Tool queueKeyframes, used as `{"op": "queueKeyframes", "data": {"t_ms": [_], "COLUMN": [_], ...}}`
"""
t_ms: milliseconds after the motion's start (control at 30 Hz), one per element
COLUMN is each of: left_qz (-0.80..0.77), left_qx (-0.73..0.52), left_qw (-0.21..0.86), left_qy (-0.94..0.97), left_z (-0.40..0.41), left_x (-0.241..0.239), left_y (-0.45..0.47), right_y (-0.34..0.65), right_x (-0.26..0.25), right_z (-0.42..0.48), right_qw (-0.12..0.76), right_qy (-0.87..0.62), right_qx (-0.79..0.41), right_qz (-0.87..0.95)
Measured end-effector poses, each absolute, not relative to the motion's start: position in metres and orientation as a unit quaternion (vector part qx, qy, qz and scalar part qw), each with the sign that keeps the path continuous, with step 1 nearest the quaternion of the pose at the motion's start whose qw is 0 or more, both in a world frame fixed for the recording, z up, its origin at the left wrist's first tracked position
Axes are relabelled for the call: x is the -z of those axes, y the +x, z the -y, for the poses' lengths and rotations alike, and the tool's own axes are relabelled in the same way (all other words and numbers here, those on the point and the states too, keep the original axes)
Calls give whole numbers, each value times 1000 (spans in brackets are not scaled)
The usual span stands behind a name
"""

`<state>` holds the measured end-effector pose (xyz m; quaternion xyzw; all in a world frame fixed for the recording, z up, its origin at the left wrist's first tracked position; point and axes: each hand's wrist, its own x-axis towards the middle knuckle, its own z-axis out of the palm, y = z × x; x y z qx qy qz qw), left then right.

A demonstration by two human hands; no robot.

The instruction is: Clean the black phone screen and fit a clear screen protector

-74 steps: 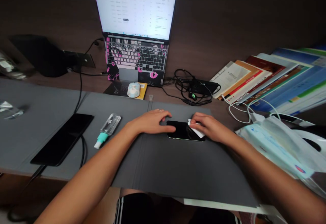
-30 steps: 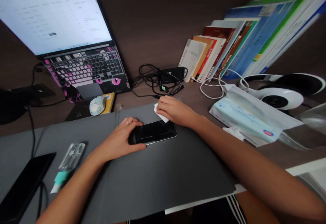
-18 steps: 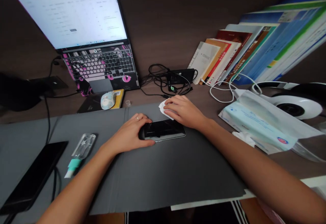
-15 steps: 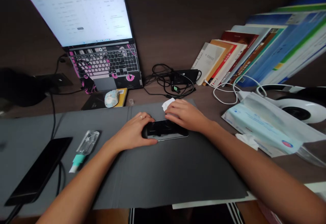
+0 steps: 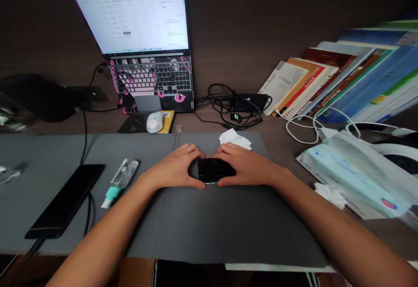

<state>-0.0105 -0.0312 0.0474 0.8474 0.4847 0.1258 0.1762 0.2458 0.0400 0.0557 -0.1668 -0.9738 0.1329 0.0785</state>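
The right hand [image 5: 246,165] has let go of the white tissue [image 5: 235,139], which half a second ago was at its fingers and now lies on the mat [image 5: 241,221] at the phone's one o'clock. That hand has come down to the phone [image 5: 214,170] and grips its three o'clock end, thumb on the near edge. The left hand [image 5: 174,167], its thumb over the screen 2.5 seconds ago, now clasps the nine o'clock end with thumb at the near edge. The laptop [image 5: 152,82] has swung from ten toward eleven o'clock in view since a second ago.
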Motion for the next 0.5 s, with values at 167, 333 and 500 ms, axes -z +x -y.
{"op": "queueKeyframes", "data": {"t_ms": [167, 333, 500], "left_qz": [-482, -487, -474], "left_qx": [-130, -143, -131], "left_qw": [179, 181, 188], "left_qy": [848, 842, 850], "left_z": [29, 29, 28], "left_x": [-47, -46, -47], "left_y": [-12, -11, -15], "right_y": [241, 228, 224], "right_x": [-57, -48, -45], "right_z": [-31, -23, -23], "right_qw": [80, 111, 117], "right_qy": [-187, -189, -169], "right_qx": [-130, -135, -134], "right_qz": [970, 966, 969]}}
